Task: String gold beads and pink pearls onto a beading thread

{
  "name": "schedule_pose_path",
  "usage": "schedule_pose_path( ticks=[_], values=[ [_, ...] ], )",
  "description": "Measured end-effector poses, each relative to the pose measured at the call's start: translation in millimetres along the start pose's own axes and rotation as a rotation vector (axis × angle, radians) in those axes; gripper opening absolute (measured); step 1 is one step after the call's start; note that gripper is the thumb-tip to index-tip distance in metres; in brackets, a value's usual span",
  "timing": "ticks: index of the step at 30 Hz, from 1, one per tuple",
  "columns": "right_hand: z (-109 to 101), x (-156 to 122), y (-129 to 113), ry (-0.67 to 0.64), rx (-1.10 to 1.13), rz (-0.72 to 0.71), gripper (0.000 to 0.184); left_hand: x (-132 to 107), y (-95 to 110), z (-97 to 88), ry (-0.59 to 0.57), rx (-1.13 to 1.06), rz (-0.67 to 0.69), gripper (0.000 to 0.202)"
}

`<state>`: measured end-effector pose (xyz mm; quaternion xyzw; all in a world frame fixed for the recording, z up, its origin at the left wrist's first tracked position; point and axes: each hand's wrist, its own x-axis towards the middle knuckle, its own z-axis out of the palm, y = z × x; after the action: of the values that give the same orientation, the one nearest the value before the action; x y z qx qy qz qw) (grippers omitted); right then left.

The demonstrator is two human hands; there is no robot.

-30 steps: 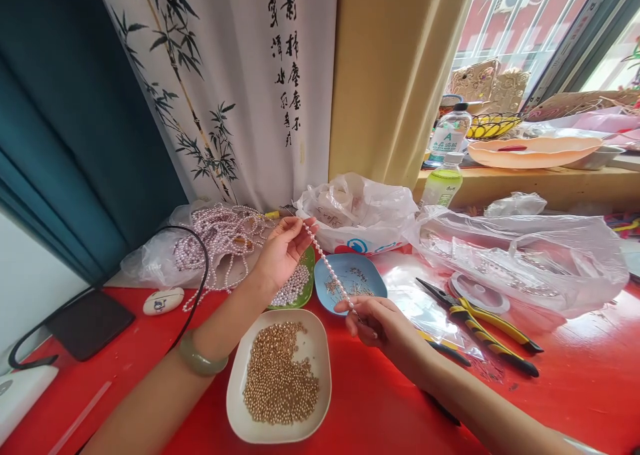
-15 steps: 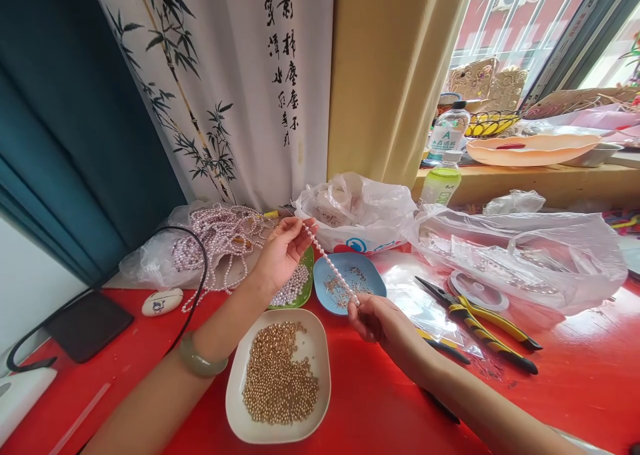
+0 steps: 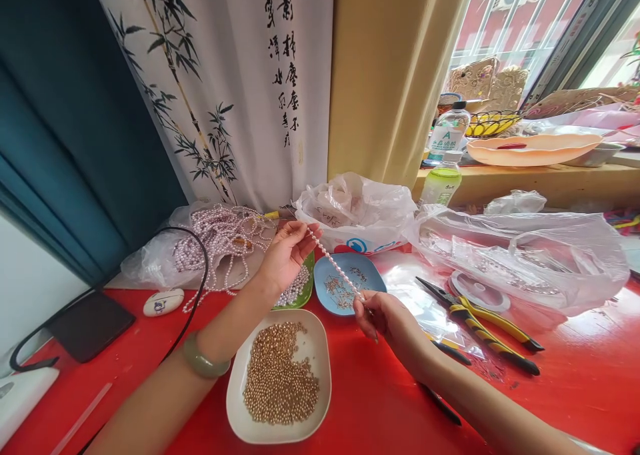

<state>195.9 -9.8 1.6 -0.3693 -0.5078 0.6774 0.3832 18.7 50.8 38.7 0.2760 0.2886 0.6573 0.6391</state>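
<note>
A short string of pale pink pearl beads (image 3: 334, 263) is stretched slantwise between my two hands. My left hand (image 3: 290, 250) pinches its upper end, and my right hand (image 3: 381, 314) grips the lower end. Under the string lies a blue dish (image 3: 323, 296) with small metal findings in it. Partly behind my left wrist is a green dish (image 3: 306, 296) of loose pinkish beads. Nearer to me, a cream tray (image 3: 278, 435) holds many gold beads (image 3: 280, 382).
Pliers with yellow-black handles (image 3: 483, 332) and a clear spool (image 3: 480, 292) lie at the right, before a plastic bag (image 3: 560, 255). Pink bead strands (image 3: 215, 235) are heaped at the back left. A black cable (image 3: 204, 268) loops near my left forearm. Another bag (image 3: 360, 208) stands behind the dishes.
Both hands have shifted slightly to the right, still holding the bead string between them. The dishes and tools have stayed in place.
</note>
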Motion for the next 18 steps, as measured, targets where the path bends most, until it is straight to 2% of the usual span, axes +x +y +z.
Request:
schedule_pose_path(
  ticks=[11, 18],
  values=[
    [1.3, 0.1, 2.2, -0.071, 0.037, 0.015, 0.015, 3.4, -0.8, -4.7, 0.02, 0.013, -0.006, 0.019],
    [-0.3, 0.4, 3.3, -0.027, 0.019, 0.021, 0.018, 3.6, -1.5, -4.6, 0.015, 0.018, -0.023, 0.019]
  ],
)
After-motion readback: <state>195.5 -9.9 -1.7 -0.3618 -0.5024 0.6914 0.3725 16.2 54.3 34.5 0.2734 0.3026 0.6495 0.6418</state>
